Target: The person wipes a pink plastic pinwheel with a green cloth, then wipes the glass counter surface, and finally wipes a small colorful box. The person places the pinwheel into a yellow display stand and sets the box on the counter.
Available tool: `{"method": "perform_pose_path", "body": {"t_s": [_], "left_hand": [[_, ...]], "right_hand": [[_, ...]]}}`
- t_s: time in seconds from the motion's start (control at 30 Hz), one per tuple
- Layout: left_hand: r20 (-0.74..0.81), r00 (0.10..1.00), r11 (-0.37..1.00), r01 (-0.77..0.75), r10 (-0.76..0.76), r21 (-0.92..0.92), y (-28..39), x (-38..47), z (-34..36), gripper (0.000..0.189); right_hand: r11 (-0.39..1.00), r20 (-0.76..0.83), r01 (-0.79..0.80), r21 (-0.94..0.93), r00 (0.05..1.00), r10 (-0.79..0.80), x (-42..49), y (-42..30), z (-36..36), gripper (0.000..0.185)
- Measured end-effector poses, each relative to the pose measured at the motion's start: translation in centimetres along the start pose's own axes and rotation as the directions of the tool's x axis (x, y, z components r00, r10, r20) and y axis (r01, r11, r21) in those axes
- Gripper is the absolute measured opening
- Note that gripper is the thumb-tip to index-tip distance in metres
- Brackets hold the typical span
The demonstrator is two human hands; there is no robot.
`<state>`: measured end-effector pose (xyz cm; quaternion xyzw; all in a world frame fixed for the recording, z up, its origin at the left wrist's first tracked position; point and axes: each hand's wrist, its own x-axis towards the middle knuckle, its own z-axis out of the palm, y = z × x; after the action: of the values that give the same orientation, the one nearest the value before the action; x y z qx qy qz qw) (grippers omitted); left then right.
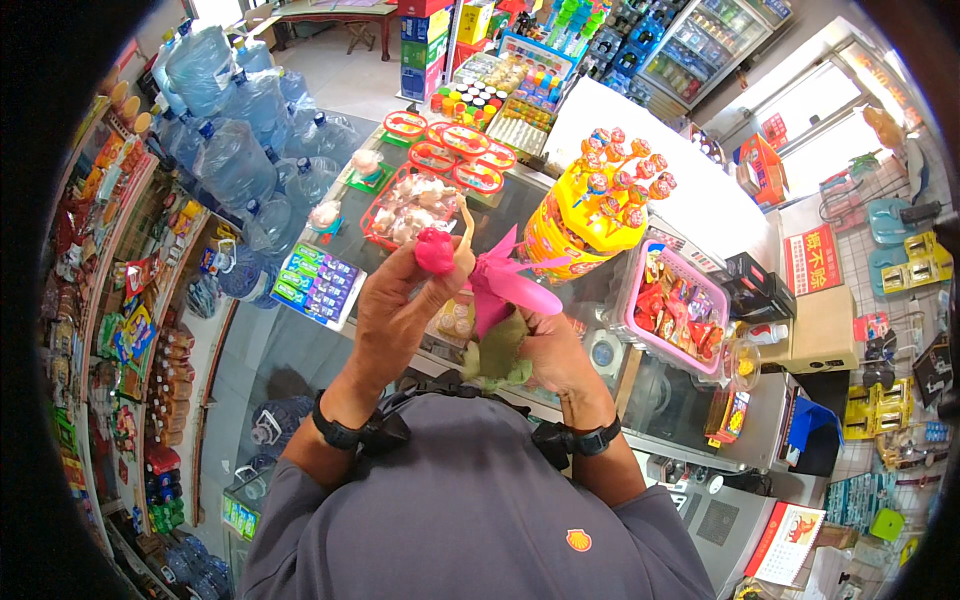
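My left hand (pixel 397 307) pinches a crumpled magenta piece (pixel 436 251) and a pale beige strip (pixel 467 236) between thumb and fingers; these look like limp, uninflated balloons. Close beside it, my right hand (pixel 556 346) grips a bunch of limp pink pieces (pixel 517 281), also balloon-like, with an olive-green piece (pixel 499 349) hanging below. Fingers and overlap hide how the pieces join. Both hands are raised over a glass counter (pixel 300 352). Just beyond them sits a red basket (pixel 409 214) of wrapped items.
A yellow lollipop tub (pixel 574 232) stands on the counter's far right, beside a pink basket (pixel 679 315) of packaged snacks. Gum packs (pixel 319 285) lie at the left. Large water bottles (pixel 236 161) are stacked beyond, near snack shelves (pixel 142 300). A calendar (pixel 787 544) lies lower right.
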<state>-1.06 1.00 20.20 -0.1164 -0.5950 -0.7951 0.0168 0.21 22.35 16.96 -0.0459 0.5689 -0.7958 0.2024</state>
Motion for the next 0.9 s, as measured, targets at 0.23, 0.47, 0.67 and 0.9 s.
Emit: {"method": "perform_pose_path", "body": {"t_s": [0.23, 0.47, 0.67, 0.9], "left_hand": [[0.006, 1.0, 1.0, -0.003, 0.003, 0.022, 0.1, 0.0, -0.6, 0.033], [-0.034, 0.999, 0.995, 0.005, -0.009, -0.099, 0.6, -0.1, -0.9, 0.035], [-0.01, 0.999, 0.995, 0.047, -0.048, -0.087, 1.4, -0.2, -1.7, 0.035], [-0.081, 0.997, 0.995, -0.006, -0.002, -0.099, 1.9, -0.3, -2.9, 0.033]], "right_hand": [[0.997, 0.057, -0.072, 0.024, 0.996, 0.07, -0.2, -0.4, 0.4, 0.073], [0.994, 0.092, 0.021, -0.107, 0.996, -0.011, -1.2, -0.7, 0.4, 0.071], [0.968, 0.074, 0.034, -0.247, 0.997, -0.016, -1.0, 0.6, -0.2, 0.044], [0.984, -0.024, 0.039, -0.171, 0.999, -0.043, -1.9, 1.0, -1.0, 0.021]]}}
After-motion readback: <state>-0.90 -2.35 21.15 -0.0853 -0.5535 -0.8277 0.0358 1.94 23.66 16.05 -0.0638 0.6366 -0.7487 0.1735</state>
